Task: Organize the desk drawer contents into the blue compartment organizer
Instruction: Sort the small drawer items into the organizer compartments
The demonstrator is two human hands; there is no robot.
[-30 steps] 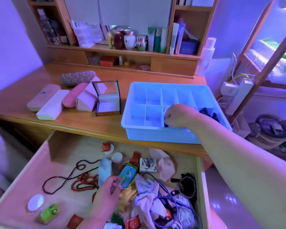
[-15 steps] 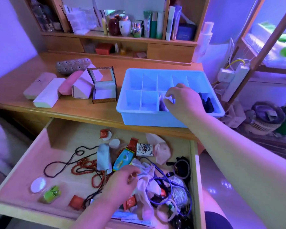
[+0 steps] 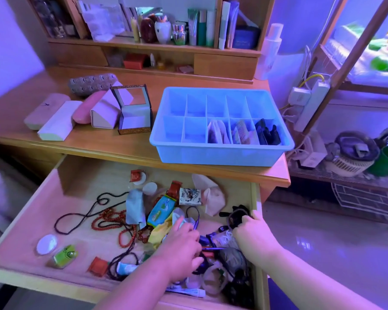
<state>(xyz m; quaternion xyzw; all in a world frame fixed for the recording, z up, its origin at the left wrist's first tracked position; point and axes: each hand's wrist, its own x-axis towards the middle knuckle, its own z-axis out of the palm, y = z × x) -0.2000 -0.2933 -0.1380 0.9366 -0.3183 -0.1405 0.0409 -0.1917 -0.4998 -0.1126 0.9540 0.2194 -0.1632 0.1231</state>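
Head view: I look down at my open drawer (image 3: 43, 204) and the blue organizer (image 3: 220, 151) on the desk (image 3: 112, 151) above it, at about 1 o'clock from the drawer's middle. My left hand (image 3: 179, 249) is down in the clutter at the drawer's 5 o'clock corner, its fingers (image 3: 182, 222) stretched forward and loosely apart over a yellow cloth (image 3: 159, 231) and a tangle of cords (image 3: 207, 241); I cannot tell whether they hold anything. My right hand (image 3: 253, 236) is at the drawer's right wall, fingers curled round a black hair tie (image 3: 235, 217).

In the organizer, three near-row cells on the right are filled: folded packets (image 3: 217, 132), a comb (image 3: 242, 130) beside them, and dark items (image 3: 267, 132) at the far right. The other cells show only bare blue.

Loose in the drawer lie red beads (image 3: 112, 222), a dark bead string (image 3: 81, 217), a grey cloth (image 3: 134, 206), a green wipes pack (image 3: 160, 210), a small printed box (image 3: 189, 196), a beige pouch (image 3: 211, 195), a white lid (image 3: 46, 243) and a green box (image 3: 64, 256) at 8 o'clock.

On the desk at 10 o'clock sit several glasses cases (image 3: 54, 118) and an open mirror box (image 3: 134, 113).
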